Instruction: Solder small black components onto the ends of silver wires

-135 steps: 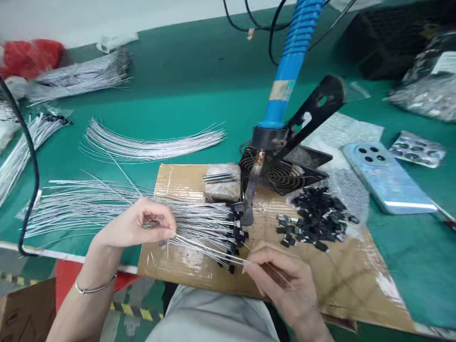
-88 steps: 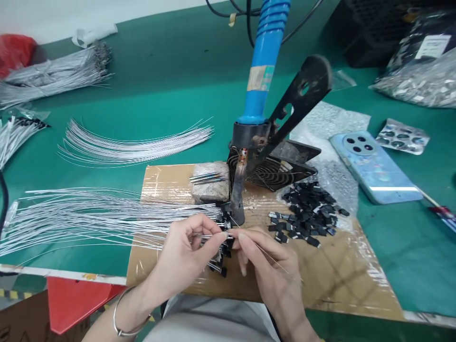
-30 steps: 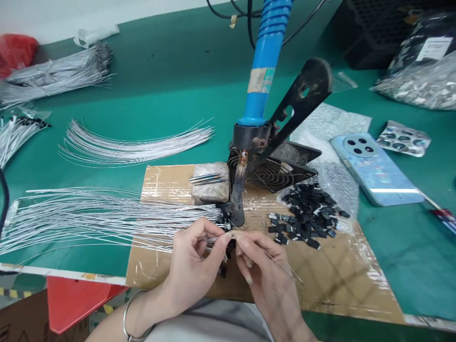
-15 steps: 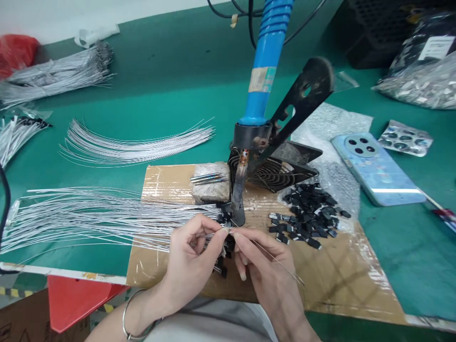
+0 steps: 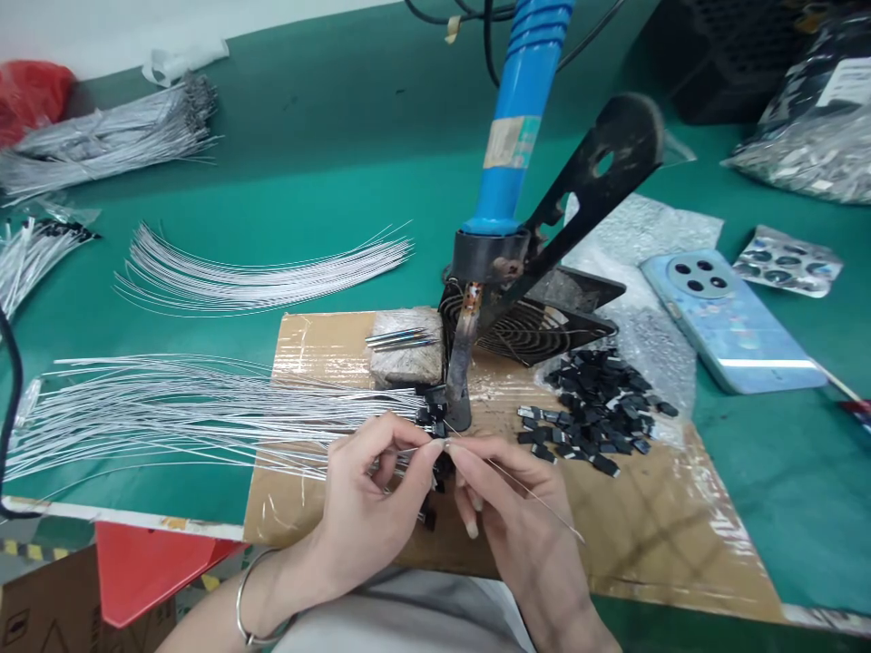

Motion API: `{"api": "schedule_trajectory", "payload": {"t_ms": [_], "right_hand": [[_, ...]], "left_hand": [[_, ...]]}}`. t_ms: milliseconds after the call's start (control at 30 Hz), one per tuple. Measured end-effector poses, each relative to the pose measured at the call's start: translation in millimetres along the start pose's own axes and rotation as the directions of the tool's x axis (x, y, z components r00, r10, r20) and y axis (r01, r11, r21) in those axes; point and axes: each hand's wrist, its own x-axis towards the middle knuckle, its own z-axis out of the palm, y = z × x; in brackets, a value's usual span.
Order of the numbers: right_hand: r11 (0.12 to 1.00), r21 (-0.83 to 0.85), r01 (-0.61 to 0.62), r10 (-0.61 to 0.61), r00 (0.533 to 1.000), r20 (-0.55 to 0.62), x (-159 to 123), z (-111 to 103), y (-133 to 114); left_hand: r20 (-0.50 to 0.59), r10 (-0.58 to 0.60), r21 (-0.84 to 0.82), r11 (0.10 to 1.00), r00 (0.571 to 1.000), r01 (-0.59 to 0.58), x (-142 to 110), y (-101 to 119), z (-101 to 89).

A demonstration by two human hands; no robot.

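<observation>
My left hand (image 5: 374, 503) is closed in a pinch on a white wire (image 5: 404, 451), its fingertips just below the soldering iron's tip. Meeting it there, my right hand (image 5: 523, 508) pinches a thin solder wire (image 5: 541, 499), whose tail runs back over the hand to the lower right. The fingers hide whatever small piece lies between them. Above stands a blue-handled soldering iron (image 5: 507, 181), held tip down in a black metal stand (image 5: 599, 172). Black connectors (image 5: 430, 410) on the ends of white wires (image 5: 204, 408) lie behind and beneath my hands.
Loose black connectors (image 5: 602, 408) are heaped on the cardboard (image 5: 653, 535) at right. Nearby are a small fan (image 5: 531, 331), a phone (image 5: 741, 326) and a blister pack (image 5: 789, 263). Another wire bundle (image 5: 265, 281) lies behind, and a wrapped block (image 5: 406, 358) sits left of the iron.
The view has shifted slightly, so the iron and stand appear a little farther right. Both hands keep their pinch at nearly the same spot.
</observation>
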Motion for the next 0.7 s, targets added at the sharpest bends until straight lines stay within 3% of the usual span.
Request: {"api": "schedule_trajectory", "payload": {"t_ms": [300, 700], "right_hand": [[0.996, -0.018, -0.088, 0.089, 0.993, 0.078, 4.8, -8.7, -12.0], [0.996, 0.005, -0.093, 0.093, 0.995, 0.028, 2.4, -5.8, -8.8]], "left_hand": [[0.076, 0.043, 0.082, 0.995, 0.996, -0.049, -1.8, -1.6, -4.7], [-0.017, 0.058, 0.093, 0.994, 0.998, -0.056, -4.9, -3.3, 3.6]]}}
